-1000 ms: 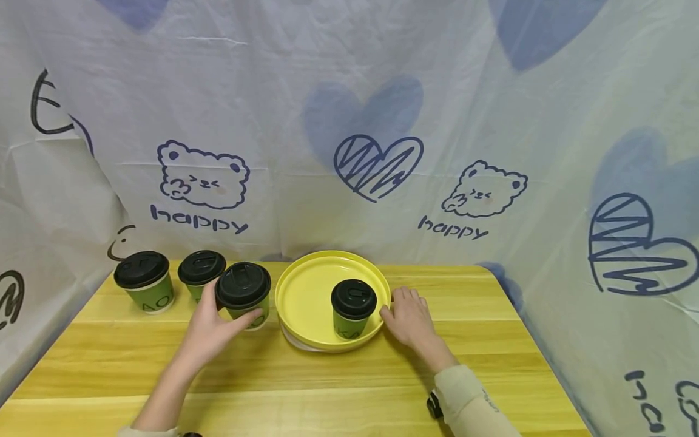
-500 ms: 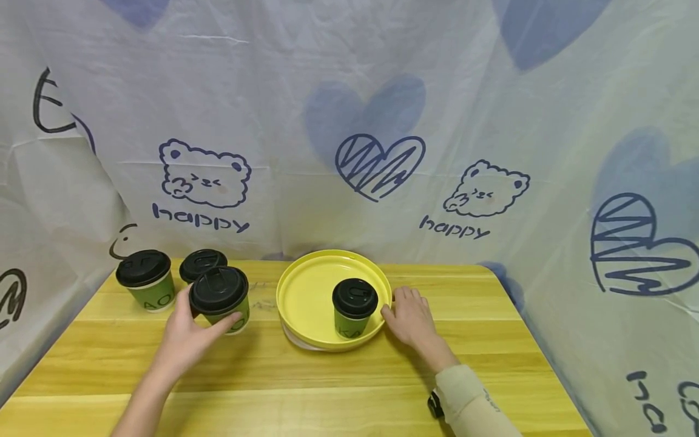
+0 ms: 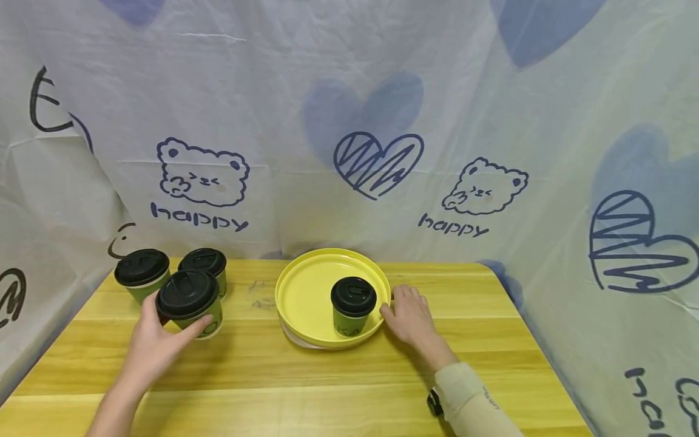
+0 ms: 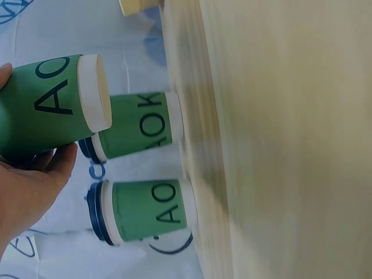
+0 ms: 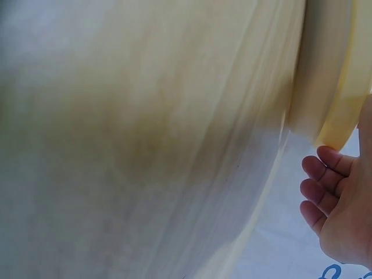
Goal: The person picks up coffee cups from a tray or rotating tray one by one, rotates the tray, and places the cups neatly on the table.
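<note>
My left hand [image 3: 155,343] grips a green paper coffee cup [image 3: 210,321] with a black lid. In the left wrist view its white base hangs tilted, clear of the tabletop. Behind it, two matching cups stand upright: a left cup [image 4: 148,209], and a right cup [image 4: 136,125] partly hidden by the held one. A round yellow tray [image 3: 300,303] sits on a pale base, with another lidded green cup [image 3: 349,321] on its right side. At the tray's right rim, my right hand [image 3: 411,318] pinches the edge between thumb and index finger, its other fingers loosely curled.
The wooden table [image 3: 273,394] ends at the back against a white cloth [image 3: 284,121] printed with hearts and bears. That cloth hangs along the left and right sides too. Bare wood lies between the left cups and the tray.
My left hand has carried its cup leftward, away from the tray, to in front of the two standing cups. My right hand and the tray have stayed in place.
</note>
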`<action>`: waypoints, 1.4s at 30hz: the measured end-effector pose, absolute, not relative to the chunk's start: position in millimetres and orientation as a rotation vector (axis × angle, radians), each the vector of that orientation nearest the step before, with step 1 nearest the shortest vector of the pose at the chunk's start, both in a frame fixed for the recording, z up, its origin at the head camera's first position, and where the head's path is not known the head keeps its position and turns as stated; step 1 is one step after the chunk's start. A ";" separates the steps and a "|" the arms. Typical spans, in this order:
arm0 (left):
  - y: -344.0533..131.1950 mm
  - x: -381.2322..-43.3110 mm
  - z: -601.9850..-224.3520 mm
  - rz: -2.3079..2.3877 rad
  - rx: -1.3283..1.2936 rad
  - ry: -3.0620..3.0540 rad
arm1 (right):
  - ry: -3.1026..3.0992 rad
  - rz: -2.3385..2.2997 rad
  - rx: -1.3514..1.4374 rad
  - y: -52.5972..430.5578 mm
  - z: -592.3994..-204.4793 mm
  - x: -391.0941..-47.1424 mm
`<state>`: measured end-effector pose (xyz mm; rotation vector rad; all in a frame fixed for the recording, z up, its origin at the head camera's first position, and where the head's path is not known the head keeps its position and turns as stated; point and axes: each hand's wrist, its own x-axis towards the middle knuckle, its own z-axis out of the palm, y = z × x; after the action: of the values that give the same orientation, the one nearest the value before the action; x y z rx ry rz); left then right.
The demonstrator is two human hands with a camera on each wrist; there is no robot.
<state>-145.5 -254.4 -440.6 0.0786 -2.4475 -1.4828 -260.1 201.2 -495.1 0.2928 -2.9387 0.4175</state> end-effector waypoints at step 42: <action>-342.7 -136.7 -454.7 -1.172 0.600 -2.454 | -2.939 0.433 0.287 200.7 -493.5 -258.8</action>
<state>-136.7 -342.7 -454.7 0.6000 -2.4540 -1.1724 -258.8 200.7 -493.5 0.2873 -2.9385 0.4328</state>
